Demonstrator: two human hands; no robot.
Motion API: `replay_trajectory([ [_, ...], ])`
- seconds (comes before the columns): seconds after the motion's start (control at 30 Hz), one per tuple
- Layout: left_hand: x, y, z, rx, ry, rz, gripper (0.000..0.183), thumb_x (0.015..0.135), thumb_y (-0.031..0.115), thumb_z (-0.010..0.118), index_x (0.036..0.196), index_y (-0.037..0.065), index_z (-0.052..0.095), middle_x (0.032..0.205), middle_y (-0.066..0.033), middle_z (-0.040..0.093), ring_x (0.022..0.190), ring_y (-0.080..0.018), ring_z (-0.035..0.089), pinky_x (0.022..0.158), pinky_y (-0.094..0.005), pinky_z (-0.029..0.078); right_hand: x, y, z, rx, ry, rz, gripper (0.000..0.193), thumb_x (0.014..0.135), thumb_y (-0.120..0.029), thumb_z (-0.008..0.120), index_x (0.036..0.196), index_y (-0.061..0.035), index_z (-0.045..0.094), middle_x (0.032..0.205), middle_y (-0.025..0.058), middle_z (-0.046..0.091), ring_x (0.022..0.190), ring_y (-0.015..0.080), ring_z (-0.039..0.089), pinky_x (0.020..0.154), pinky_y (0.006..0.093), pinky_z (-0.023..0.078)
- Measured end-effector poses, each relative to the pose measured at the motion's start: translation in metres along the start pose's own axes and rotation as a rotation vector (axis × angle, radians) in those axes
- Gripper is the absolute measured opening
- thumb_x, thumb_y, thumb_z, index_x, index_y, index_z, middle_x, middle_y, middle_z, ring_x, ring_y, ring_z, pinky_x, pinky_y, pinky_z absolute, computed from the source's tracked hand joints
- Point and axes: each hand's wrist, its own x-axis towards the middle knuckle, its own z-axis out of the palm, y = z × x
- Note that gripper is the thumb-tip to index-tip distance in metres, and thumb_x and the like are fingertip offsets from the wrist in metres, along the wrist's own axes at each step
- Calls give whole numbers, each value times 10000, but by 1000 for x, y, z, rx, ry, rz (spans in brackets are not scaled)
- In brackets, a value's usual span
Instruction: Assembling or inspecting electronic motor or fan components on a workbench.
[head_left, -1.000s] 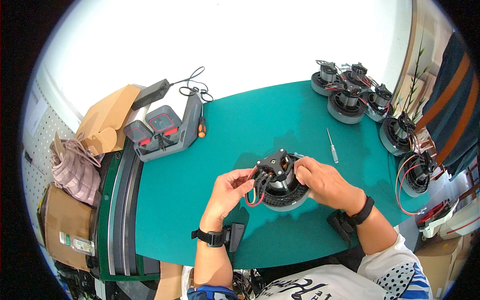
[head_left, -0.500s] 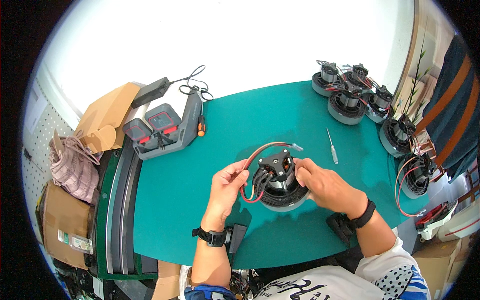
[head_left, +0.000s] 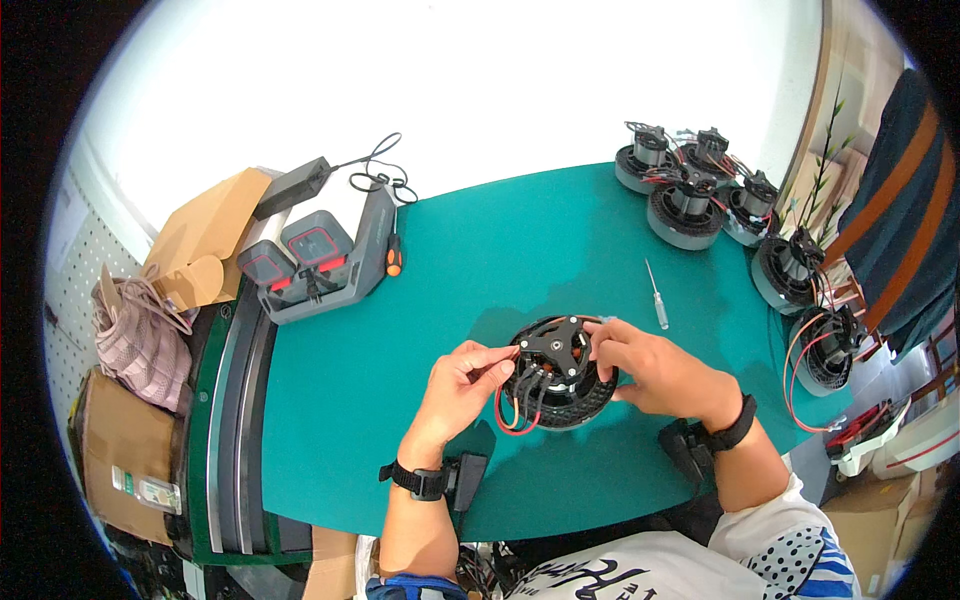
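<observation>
A round black fan motor (head_left: 560, 398), with a three-armed top bracket (head_left: 557, 346), stands on the green table in front of me. Red and orange wires (head_left: 515, 428) loop out at its near left side. My left hand (head_left: 452, 392) pinches these wires with thumb and forefinger beside the bracket; the exact contact is partly hidden by the fingertips. From the right, my right hand (head_left: 660, 375) grips the motor, its curled fingers by the bracket and the rim. Most of its fingertips are out of sight behind the motor.
A thin screwdriver (head_left: 658, 298) lies right of the motor on the green table (head_left: 400, 345). Several similar motors (head_left: 685, 218) stand along the right edge. At the far left are a grey battery charger (head_left: 335, 280), an orange-handled screwdriver (head_left: 394, 257) and a cardboard box (head_left: 205, 230).
The wires that arched above the motor are now down close around it. My left hand has moved right, to the bracket. My right hand stays on the motor, and the view has shifted slightly.
</observation>
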Motion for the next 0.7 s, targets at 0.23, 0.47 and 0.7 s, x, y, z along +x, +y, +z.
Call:
replay_trajectory([
  [0.23, 0, 4, 2, 4, 2, -65, 225, 877, 134, 667, 1088, 60, 695, 837, -41, 600, 723, -100, 552, 649, -257, 456, -2, -5, -22, 166, 89, 209, 178, 708, 4, 713, 826, -42, 587, 1000, 119, 619, 982, 293, 609, 778, 358, 528],
  [0.47, 0, 5, 4, -110, 14, -148, 233, 857, 117, 691, 1073, 29, 689, 897, -32, 622, 742, -79, 571, 654, -234, 469, 7, 10, 7, -88, 401, 193, 262, 844, -78, 641, 1102, -45, 607, 1082, 147, 615, 963, 283, 610, 765, 346, 526],
  [0.7, 0, 6, 3, -11, 14, -166, 262, 825, 119, 724, 1078, 61, 690, 963, -39, 608, 711, -75, 574, 642, -236, 482, 5, 10, 11, 92, 324, 313, 213, 865, -111, 615, 1061, -34, 648, 964, 145, 656, 908, 327, 621, 814, 409, 497],
])
